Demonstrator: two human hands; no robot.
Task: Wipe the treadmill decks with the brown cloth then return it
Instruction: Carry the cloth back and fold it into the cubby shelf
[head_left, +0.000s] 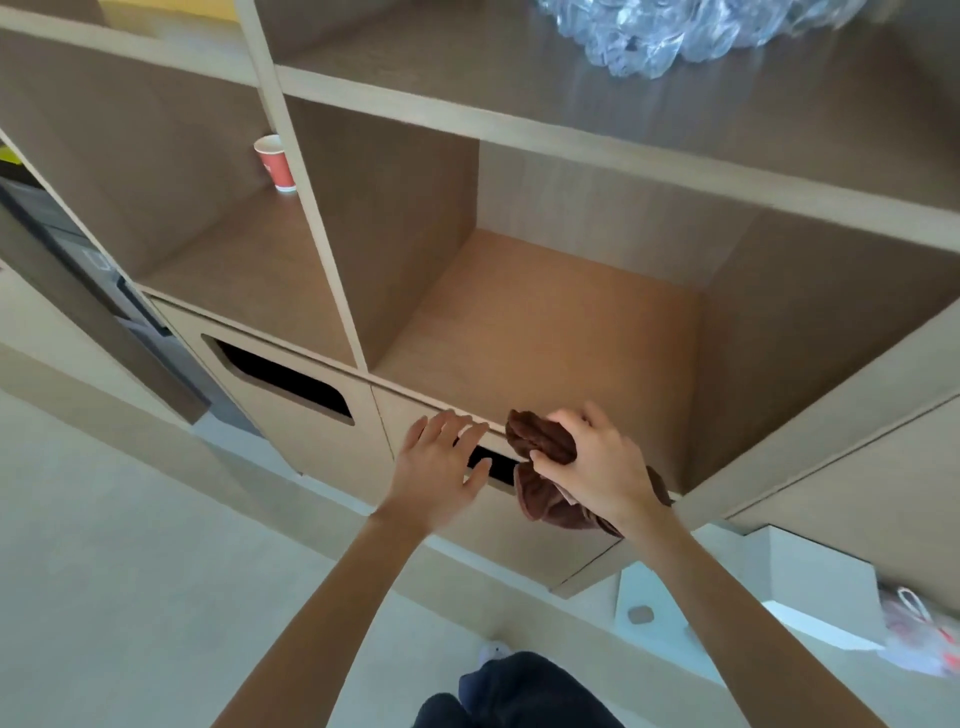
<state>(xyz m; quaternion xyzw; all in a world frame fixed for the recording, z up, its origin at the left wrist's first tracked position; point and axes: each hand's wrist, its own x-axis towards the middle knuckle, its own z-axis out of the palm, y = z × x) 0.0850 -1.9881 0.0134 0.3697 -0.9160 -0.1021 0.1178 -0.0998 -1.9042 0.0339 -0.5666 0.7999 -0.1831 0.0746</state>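
Wooden shelving (519, 130) with open cubbies fills most of the frame, standing on a pale floor (104, 571) seen at lower left. At lower centre the brown cloth (540, 441) is bunched in the right hand (597, 467), whose fingers are closed around it; part of the cloth hangs below the hand and a further fold shows behind the wrist. Cloth and hand sit at the front edge of the large centre cubby (545, 322), just above a cabinet door (493, 519) with a dark cut-out handle slot (493, 462). The left hand (441, 467) is just beside the cloth, to its left, palm down with fingers spread and holding nothing; its fingertips lie over the top edge of that door, near the slot. Whether they touch the wood cannot be told.

Left of this door is a second door with a larger dark slot (283, 379). In the cubby at upper left stands a red paper cup (277, 163), upright. On the top shelf at upper right lies crumpled clear plastic wrap (675, 31). At lower right a white box (779, 597) rests on the floor. Dark trousers (519, 696) show at the bottom edge.
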